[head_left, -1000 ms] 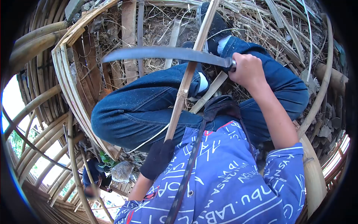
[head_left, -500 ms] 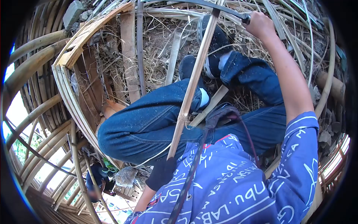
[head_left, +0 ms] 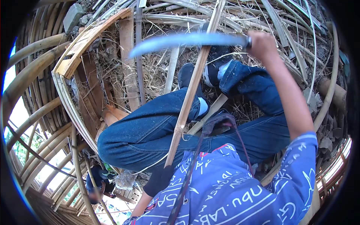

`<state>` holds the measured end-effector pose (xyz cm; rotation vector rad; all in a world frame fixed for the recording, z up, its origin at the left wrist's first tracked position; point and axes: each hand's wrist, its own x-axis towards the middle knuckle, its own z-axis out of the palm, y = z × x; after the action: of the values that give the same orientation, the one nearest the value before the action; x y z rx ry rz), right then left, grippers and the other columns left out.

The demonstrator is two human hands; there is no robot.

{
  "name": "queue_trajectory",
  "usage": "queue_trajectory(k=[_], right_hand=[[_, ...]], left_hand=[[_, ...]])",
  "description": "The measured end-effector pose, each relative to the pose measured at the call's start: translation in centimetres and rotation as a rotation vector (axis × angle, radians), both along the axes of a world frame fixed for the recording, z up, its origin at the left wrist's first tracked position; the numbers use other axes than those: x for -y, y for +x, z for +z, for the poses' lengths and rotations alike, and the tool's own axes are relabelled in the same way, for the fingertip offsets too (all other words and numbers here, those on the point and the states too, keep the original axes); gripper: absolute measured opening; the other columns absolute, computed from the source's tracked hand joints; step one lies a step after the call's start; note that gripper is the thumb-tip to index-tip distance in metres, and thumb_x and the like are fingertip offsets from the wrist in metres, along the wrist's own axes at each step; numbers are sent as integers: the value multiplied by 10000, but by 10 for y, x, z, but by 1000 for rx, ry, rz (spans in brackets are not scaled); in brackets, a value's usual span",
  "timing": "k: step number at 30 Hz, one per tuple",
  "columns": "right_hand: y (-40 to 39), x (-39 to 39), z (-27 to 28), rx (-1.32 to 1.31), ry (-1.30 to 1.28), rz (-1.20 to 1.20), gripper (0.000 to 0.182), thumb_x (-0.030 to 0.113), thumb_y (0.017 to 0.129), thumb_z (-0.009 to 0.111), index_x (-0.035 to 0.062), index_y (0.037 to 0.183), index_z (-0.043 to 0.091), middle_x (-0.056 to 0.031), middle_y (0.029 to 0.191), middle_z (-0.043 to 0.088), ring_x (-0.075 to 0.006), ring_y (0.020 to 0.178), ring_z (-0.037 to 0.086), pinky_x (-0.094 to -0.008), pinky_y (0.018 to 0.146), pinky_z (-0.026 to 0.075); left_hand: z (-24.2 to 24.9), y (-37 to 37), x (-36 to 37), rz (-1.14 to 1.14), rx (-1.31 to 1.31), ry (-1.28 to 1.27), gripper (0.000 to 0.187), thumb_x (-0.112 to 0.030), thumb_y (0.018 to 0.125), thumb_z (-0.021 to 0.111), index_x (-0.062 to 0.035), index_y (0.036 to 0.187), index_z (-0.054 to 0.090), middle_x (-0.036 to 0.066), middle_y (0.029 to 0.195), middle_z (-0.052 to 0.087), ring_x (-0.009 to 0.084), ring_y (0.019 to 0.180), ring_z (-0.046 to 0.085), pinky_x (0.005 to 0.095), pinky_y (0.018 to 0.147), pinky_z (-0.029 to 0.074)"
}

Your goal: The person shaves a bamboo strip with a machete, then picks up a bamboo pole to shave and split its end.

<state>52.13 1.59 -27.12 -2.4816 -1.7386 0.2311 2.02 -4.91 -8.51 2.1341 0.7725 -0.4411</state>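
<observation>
Just now, in the head view, the knife [head_left: 183, 40] has come back along the wooden strip [head_left: 191, 93]: half a second ago it crossed right at the far end, and now it lies across the upper stretch, nearer the body, with its blade blurred by motion. For the work, that puts the edge over a part of the strip between the far end and the lap; whether steel and wood are touching cannot be told through the blur. The right hand [head_left: 262, 45] has drawn in with it, its fingers wrapped firmly round the handle.

Gloved in black, the left hand [head_left: 159, 182] has stayed at the strip's near end, by the shirt-side edge of the lap. Its fingers look closed on the wood, though the dark glove hides them individually. The strip slants over the jeans [head_left: 138, 131], runs past the shoes [head_left: 185, 75] and ends near the top edge of the littered ground [head_left: 155, 73]. Along that ground's left edge, the pale bent slats [head_left: 71, 108] keep their place; beyond its lower left corner, another person [head_left: 93, 180] is partly visible behind bamboo poles.
</observation>
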Motion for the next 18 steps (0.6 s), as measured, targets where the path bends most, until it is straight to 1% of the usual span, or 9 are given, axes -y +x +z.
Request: queue_trajectory(k=[1,2,3,5,7,11,14,16,18], right_hand=[[15,-7,-1,31,-17,-91,239,262,719,664,66,852,638,-186,758,647,-355,767,648,-457,700,516],[28,-31,-3,-55,-264,-343,256,249,702,669,70,884,664,-175,877,664,-337,844,651,-430,767,521],[30,-35,-8,5,-173,-338,254,257,704,665,71,878,661,-180,862,662,-341,844,649,-435,758,520],[37,-39,-8,87,-50,-327,253,264,706,661,73,872,658,-185,847,661,-346,844,646,-440,749,519],[15,-20,8,-47,55,-139,192,217,734,601,75,860,634,-206,771,646,-369,768,642,-473,686,513],[-13,-2,17,-38,-16,67,128,175,746,596,87,828,638,-167,720,634,-358,726,636,-469,685,509],[18,-24,-20,31,-55,-72,211,220,695,646,58,830,632,-168,805,656,-326,753,659,-423,670,531],[28,-48,-27,-16,-40,-353,215,215,704,631,57,849,634,-173,813,657,-331,761,659,-417,686,531],[21,-54,-18,-5,75,-306,195,206,724,609,53,845,625,-172,800,658,-339,758,657,-426,696,526]], left_hand=[[2,4,-1,39,-64,-24,205,-33,790,600,-16,985,539,134,716,553,299,608,544,397,506,411],[7,12,-2,76,-130,-57,173,-31,793,599,-22,956,541,136,717,551,301,610,544,401,504,407],[9,31,-6,30,-30,150,138,-33,784,608,-22,903,539,136,680,540,312,591,545,413,498,410],[1,16,-1,62,0,75,129,-38,780,616,-25,879,534,136,658,534,316,575,544,417,491,411],[2,9,-1,137,-8,-64,132,-55,770,633,-30,840,525,134,613,530,320,546,546,414,472,417],[11,20,-5,116,-16,33,135,-47,763,638,-32,835,525,138,622,538,319,541,547,402,467,411],[14,23,-9,167,-74,-116,124,-38,763,632,-36,830,527,137,621,539,316,546,547,390,484,412],[11,28,-9,204,-153,-88,115,-46,767,626,-42,823,526,135,621,542,317,555,548,397,498,410],[5,17,-9,78,-28,78,110,-65,778,621,-45,813,518,131,615,537,321,559,546,413,502,408]])
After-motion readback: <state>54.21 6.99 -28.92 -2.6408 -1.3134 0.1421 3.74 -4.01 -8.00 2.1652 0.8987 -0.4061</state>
